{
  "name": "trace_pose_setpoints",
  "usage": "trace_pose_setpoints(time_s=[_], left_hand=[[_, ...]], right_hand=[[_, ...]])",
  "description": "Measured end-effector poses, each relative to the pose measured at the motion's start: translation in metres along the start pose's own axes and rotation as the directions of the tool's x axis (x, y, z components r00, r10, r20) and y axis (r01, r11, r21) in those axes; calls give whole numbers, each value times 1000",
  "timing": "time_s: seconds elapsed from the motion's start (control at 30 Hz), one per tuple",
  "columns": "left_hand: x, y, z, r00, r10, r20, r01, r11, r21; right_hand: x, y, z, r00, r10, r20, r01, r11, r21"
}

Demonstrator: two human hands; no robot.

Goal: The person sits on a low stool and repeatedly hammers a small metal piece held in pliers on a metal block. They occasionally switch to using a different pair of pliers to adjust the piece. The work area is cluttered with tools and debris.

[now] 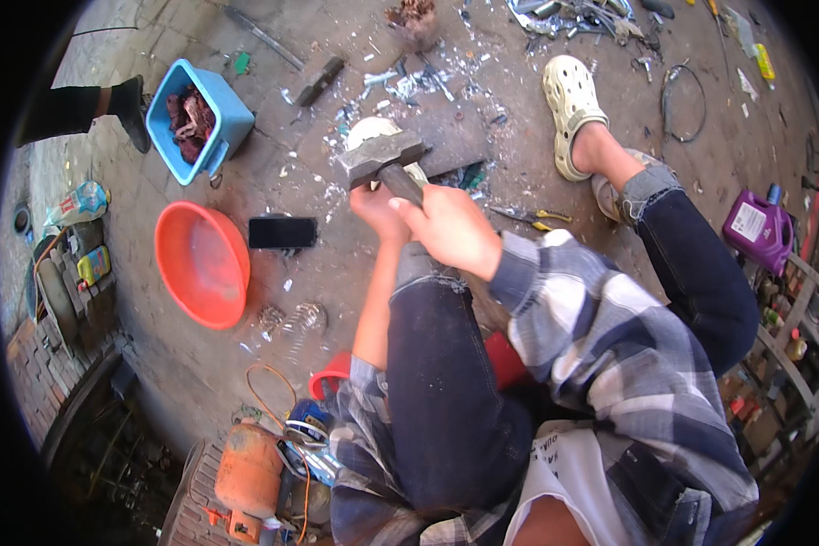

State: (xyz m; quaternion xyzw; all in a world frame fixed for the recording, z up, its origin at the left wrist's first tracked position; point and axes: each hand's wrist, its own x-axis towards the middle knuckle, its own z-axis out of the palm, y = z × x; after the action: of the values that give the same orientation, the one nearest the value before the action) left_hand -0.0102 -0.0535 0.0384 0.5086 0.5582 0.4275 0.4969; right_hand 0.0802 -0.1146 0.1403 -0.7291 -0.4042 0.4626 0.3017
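My right hand point(454, 228) grips the dark handle of a sledge hammer point(382, 158), close below its heavy steel head. My left hand point(382, 213) is just behind and under that head; its fingertips are hidden, so what it holds cannot be told. Past the hammer a flat metal plate point(454, 140) lies on the ground among bits of scrap metal point(416, 85). The hammer head covers part of my cream clog point(372, 127). A pair of pliers with yellow-and-black handles point(532, 215) rests to the right of my right hand.
Left of me are a red plastic basin point(194, 300), a black smartphone point(283, 233) and a light-blue bin point(235, 123) holding reddish-brown pieces. Another person's boot point(131, 112) is beside the bin. An orange gas cylinder point(249, 471) stands lower left; a purple jug point(757, 228) is at right.
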Motion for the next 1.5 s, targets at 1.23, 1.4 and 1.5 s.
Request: trace_pose_setpoints(time_s=[1.23, 1.4, 1.5], left_hand=[[-20, 6, 0, 994, 77, 75, -89, 982, 166], [-18, 4, -2, 998, 41, 48, -46, 993, 112], [-14, 7, -12, 1000, 3, 1, -3, 999, 52]], right_hand=[[-31, -19, 5, 987, -14, 158, -17, 981, 194], [-30, -19, 6, 987, -9, 158, -22, 981, 193], [-31, -25, 9, 981, -20, 195, -14, 985, 170]])
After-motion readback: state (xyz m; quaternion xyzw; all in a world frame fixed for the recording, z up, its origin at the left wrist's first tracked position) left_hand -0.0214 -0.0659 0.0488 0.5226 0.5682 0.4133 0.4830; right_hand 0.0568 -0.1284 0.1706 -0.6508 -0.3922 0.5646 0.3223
